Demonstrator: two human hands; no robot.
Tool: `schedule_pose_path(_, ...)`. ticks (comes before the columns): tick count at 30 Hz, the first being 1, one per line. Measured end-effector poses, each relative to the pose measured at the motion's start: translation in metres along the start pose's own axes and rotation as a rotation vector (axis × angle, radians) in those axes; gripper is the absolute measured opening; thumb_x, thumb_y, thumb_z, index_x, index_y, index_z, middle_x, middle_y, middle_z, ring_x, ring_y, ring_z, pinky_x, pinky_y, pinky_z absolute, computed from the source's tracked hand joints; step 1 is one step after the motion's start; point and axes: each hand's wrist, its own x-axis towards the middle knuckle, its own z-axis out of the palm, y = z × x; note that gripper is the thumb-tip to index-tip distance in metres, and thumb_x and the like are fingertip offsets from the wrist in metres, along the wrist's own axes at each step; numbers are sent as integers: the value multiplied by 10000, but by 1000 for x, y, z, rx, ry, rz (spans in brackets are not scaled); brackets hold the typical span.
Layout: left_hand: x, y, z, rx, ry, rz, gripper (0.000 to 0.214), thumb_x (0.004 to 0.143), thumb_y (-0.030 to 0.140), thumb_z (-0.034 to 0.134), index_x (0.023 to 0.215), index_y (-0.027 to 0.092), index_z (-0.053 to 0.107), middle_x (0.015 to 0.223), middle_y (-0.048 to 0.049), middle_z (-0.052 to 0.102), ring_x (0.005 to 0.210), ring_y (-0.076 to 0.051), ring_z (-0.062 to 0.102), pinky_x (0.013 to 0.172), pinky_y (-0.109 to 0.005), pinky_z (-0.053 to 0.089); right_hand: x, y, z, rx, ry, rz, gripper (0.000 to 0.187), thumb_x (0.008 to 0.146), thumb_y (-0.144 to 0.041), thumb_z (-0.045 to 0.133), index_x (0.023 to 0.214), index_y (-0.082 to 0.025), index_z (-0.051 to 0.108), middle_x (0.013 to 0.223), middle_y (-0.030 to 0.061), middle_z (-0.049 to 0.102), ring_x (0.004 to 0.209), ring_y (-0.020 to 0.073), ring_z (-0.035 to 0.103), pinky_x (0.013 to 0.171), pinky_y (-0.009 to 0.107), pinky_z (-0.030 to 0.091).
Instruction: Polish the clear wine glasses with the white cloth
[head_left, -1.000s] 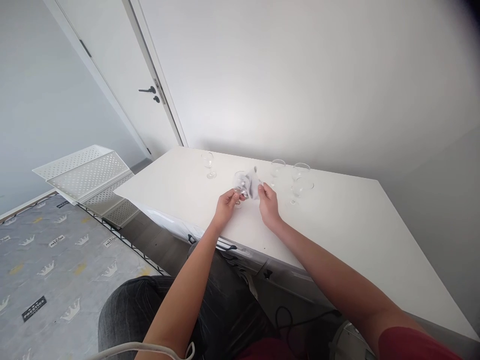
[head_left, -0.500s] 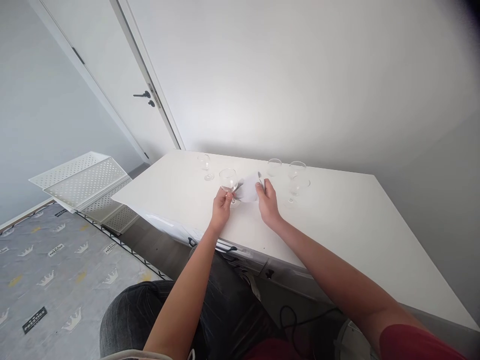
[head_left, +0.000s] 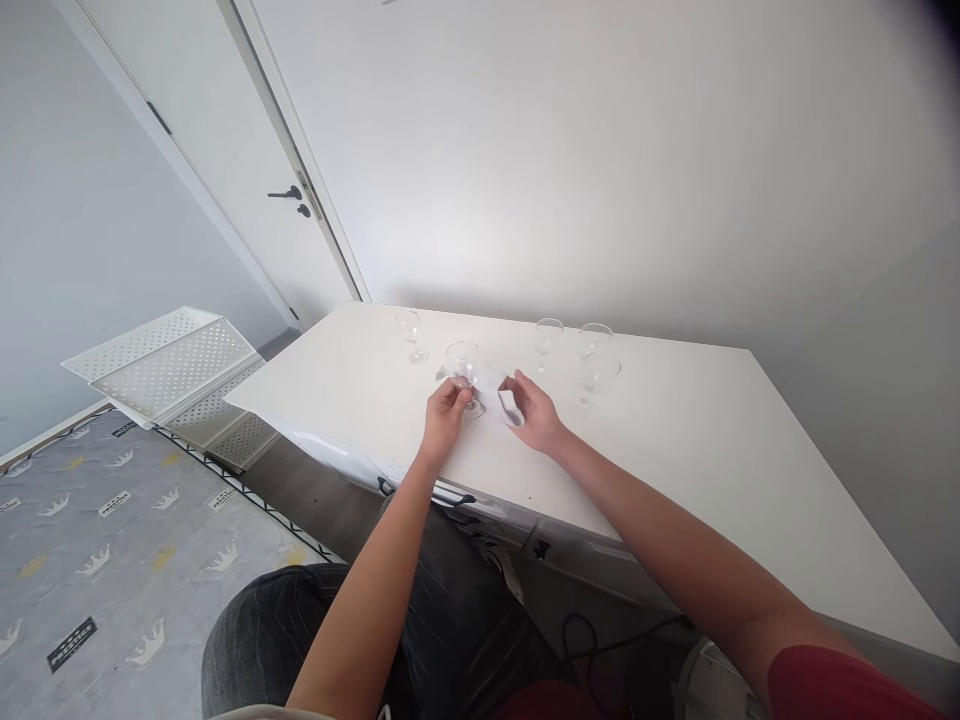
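Note:
My left hand (head_left: pixel 444 415) is closed around the stem of a clear stemmed glass (head_left: pixel 461 357), held upright near the table's front edge. A thin white sheet (head_left: pixel 491 385), paper or cloth, passes behind the glass bowl, and a corner of it shows at the left. My right hand (head_left: pixel 536 415) grips the sheet's right end, its thumb and fingers curved around a fold. Whether the left fingers also pinch the sheet, I cannot tell.
On the white table (head_left: pixel 675 480) another stemmed glass (head_left: pixel 409 328) stands at the back left. More glasses (head_left: pixel 595 342) are grouped right of my hands. A white perforated rack (head_left: pixel 172 365) and a patterned mattress (head_left: pixel 112 560) lie to the left; drawers are below.
My right hand has turned and lowered slightly, folding the sheet's right end. The sheet now reaches behind the glass to its left side. The held glass shifted slightly right.

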Motion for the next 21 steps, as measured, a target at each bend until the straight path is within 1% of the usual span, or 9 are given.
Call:
schedule_pose_path(1, 1, -1, 1, -40, 1, -7, 378, 928, 568, 685, 969, 204, 594, 900, -36, 625, 793, -161, 598, 768, -308, 511, 0, -1, 0, 34, -1, -3, 581, 913, -760, 419, 931, -226, 646, 835, 75, 655, 860, 263, 621, 716, 382, 469)
schedule_pose_path(2, 1, -2, 1, -72, -1, -11, 381, 909, 552, 717, 975, 208, 567, 921, -33, 625, 804, -159, 609, 772, -305, 516, 0, -1, 1, 75, -7, -16, 513, 911, -718, 483, 957, -231, 635, 829, 57, 651, 829, 242, 613, 702, 365, 462)
schedule_pose_path(4, 3, -3, 2, -100, -9, -16, 396, 872, 513, 766, 945, 210, 522, 925, -20, 607, 817, -153, 613, 770, -293, 513, 0, -1, 4, 125, -25, -40, 370, 854, -561, 678, 1047, -257, 593, 816, 0, 634, 753, 188, 574, 663, 316, 435)
schedule_pose_path(6, 4, -5, 2, -96, -13, -28, 398, 847, 462, 795, 904, 207, 494, 895, -1, 574, 808, -142, 591, 745, -274, 489, 0, 1, 9, 112, -38, -50, 453, 789, -397, 771, 1165, -286, 544, 833, -39, 625, 707, 151, 533, 629, 278, 402)
schedule_pose_path(9, 4, -6, 1, -69, 18, -40, 401, 828, 367, 803, 830, 206, 435, 813, 30, 502, 734, -116, 496, 684, -246, 415, 2, 2, 14, 12, -26, -81, 494, 785, -310, 749, 1238, -267, 557, 941, -18, 653, 772, 147, 551, 673, 273, 422)
schedule_pose_path(12, 3, -5, 1, 28, 55, -44, 459, 833, 312, 768, 744, 211, 329, 721, 50, 383, 672, -106, 368, 639, -244, 324, 3, 2, 16, -104, -15, -120, 359, 805, -316, 723, 1141, -220, 641, 993, 18, 664, 883, 174, 577, 776, 298, 454)
schedule_pose_path(14, 2, -3, 0, 114, 62, -63, 461, 826, 320, 774, 763, 215, 329, 728, 52, 356, 667, -112, 330, 632, -249, 300, 2, 2, 16, -99, -21, -59, 280, 825, -360, 712, 1058, -211, 667, 940, 19, 660, 864, 178, 571, 778, 306, 455)
schedule_pose_path(18, 2, -4, 0, 215, 50, -21, 447, 799, 413, 826, 930, 226, 442, 872, 23, 450, 763, -137, 414, 718, -261, 370, 1, 3, 10, 94, -140, 110, 249, 837, -437, 720, 905, -204, 668, 821, 16, 639, 789, 170, 562, 746, 308, 447)
schedule_pose_path(21, 1, -7, -1, 162, -1, 53, 431, 885, 552, 727, 1050, 229, 494, 1035, -36, 524, 925, -178, 516, 850, -300, 440, 1, 7, 6, 157, -197, 131, 281, 764, -439, 798, 822, -205, 654, 740, 13, 622, 726, 172, 555, 702, 318, 444)
